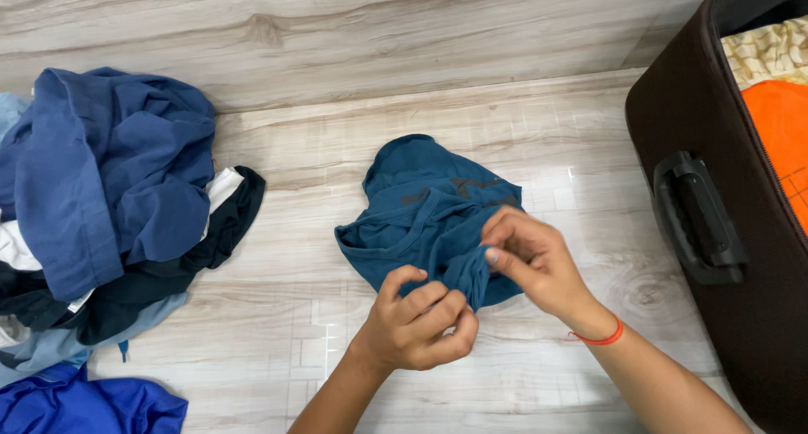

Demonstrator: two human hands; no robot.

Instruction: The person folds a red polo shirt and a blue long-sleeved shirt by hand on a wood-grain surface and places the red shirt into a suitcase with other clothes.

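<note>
A crumpled teal garment lies on the pale wood-look floor in the middle of the view. My left hand is closed around a bunched fold at its near edge. My right hand, with a red thread band at the wrist, pinches the same bunched fold from the right. Both hands meet at the garment's lower right part.
A heap of blue, dark and white clothes lies at the left, with a bright blue piece below it. An open dark brown suitcase stands at the right, holding orange and patterned yellow cloth.
</note>
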